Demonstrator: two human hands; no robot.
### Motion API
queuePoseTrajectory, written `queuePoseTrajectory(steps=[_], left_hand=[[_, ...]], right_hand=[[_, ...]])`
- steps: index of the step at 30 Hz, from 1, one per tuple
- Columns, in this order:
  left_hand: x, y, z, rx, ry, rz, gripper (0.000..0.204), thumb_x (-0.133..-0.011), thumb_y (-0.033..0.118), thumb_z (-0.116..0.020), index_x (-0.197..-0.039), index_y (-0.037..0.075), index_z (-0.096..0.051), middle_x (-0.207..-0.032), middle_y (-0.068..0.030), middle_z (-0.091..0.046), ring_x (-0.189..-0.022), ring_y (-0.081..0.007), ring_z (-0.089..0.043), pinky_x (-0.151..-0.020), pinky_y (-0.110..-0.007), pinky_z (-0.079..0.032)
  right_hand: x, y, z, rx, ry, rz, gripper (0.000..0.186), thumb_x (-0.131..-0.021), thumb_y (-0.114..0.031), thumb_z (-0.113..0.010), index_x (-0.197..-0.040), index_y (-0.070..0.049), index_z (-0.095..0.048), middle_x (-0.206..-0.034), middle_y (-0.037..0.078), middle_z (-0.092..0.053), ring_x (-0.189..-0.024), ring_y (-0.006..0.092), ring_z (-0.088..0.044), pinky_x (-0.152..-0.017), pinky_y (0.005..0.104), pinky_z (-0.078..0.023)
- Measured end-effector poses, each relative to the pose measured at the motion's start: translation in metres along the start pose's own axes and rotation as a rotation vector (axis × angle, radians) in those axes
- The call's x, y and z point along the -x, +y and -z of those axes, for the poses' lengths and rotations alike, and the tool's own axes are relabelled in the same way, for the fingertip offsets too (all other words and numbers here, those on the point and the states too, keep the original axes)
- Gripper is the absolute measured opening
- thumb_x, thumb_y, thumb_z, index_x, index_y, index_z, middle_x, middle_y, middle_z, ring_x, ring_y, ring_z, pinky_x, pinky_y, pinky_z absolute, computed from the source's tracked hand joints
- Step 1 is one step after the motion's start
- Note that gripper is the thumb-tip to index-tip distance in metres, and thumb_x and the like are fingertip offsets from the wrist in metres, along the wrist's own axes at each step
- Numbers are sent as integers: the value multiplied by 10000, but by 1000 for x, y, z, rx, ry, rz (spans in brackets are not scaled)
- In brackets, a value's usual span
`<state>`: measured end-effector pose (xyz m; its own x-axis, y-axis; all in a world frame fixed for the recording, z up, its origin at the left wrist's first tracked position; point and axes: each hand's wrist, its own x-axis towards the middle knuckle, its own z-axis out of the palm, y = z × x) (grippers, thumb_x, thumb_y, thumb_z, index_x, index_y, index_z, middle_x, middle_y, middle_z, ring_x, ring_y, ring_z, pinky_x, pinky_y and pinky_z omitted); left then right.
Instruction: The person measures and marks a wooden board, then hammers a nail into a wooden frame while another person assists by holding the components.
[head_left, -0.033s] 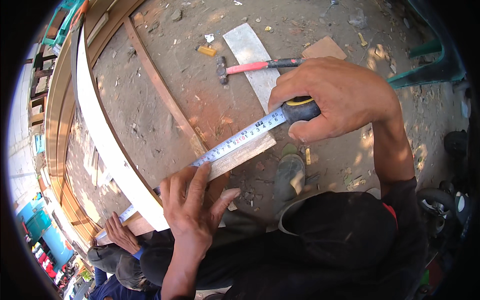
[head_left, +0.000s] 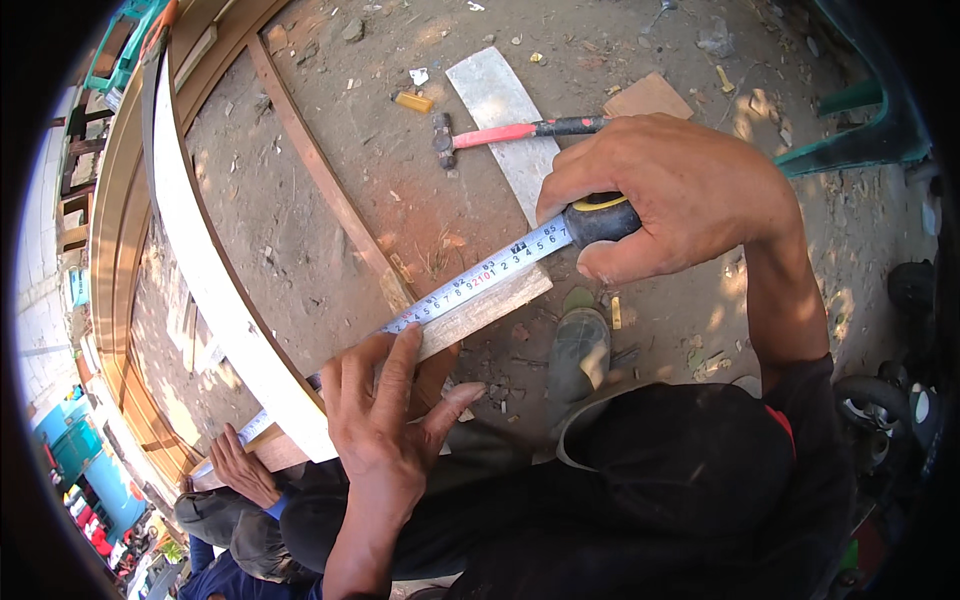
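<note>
So this is the measuring step: a tape measure (head_left: 600, 218) is pulled out along a wooden strip (head_left: 480, 312) in the middle of the frame, blade lying flat on the wood. The right hand (head_left: 670, 190), upper right of centre, has its fingers wrapped tight around the black and yellow case. The left hand (head_left: 385, 420), lower centre, lies flat with fingers spread, its tips pressing the blade (head_left: 470, 285) down onto the strip, not clenched around anything.

I'd say the length is being read off right now. Next move probably calls for keeping the blade dead still against the wood and picking a spot on the scale, since any slip throws the reading off.

Count, as far as I can see:
- one tape measure
- one hammer (head_left: 510, 132) with a red handle, lying on the dirt in the upper middle, untouched
- one pale flat board (head_left: 500, 110) under the hammer
- one long white curved strip (head_left: 215, 290) sweeping down the left side
- one other person's hand (head_left: 240, 465) at the lower left, resting on the far end of the wood
- one shoe (head_left: 578, 350) just under the strip
</note>
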<state>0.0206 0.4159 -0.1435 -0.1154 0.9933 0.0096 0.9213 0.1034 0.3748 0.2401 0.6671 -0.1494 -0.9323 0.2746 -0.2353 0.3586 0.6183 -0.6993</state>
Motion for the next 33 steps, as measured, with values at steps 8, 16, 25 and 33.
queuePoseTrajectory(steps=[8,16,25,33], left_hand=[[7,11,15,-95,-144,81,842,-629,252,-969,-1392,75,-658,-1253,-173,-614,-1136,-396,-591,-972,-516,-511],[13,9,29,-47,-252,144,892,-709,119,-920,-1510,55,-533,-1350,-198,-560,-1237,-415,-545,-1059,-523,-475],[23,1,21,-112,-143,108,907,-602,1,-922,-1437,29,-568,-1306,-200,-594,-1197,-428,-576,-1025,-522,-497],[19,3,22,-81,-128,102,846,-638,6,-905,-1414,10,-568,-1299,-216,-593,-1187,-441,-574,-1018,-522,-493]], right_hand=[[1,-3,3,9,-8,-4,347,-805,-378,-714,-848,-33,-716,-735,204,-638,-775,428,-644,-682,500,-487],[-1,-2,1,24,23,14,363,-811,-388,-717,-842,-26,-702,-708,202,-618,-748,433,-629,-660,508,-472],[3,-1,-2,-1,41,19,341,-802,-373,-710,-878,-41,-726,-730,198,-626,-777,422,-638,-690,503,-479],[-2,-7,12,3,-54,-36,322,-790,-351,-717,-906,-52,-732,-765,179,-654,-793,408,-644,-698,491,-484]])
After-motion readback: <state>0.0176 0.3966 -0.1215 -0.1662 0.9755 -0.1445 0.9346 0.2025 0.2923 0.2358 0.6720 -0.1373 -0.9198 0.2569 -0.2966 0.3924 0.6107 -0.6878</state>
